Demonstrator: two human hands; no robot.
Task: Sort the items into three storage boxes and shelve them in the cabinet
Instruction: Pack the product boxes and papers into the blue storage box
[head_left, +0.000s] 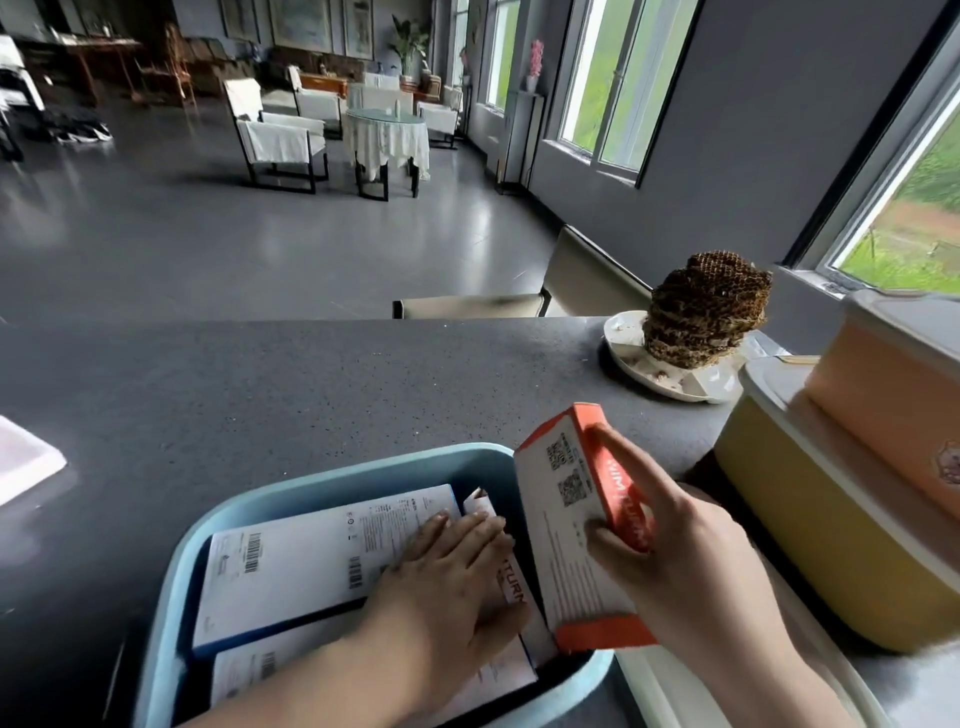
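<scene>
Left hand (447, 577) over blurred cartons (311, 561) — labels unreadable.

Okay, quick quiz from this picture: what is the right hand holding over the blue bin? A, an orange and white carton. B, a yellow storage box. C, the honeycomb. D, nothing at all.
A: the right hand grips an orange and white carton at the blue bin, fingers curled round its edge, while the left hand rests flat on the white boxes inside.
</scene>
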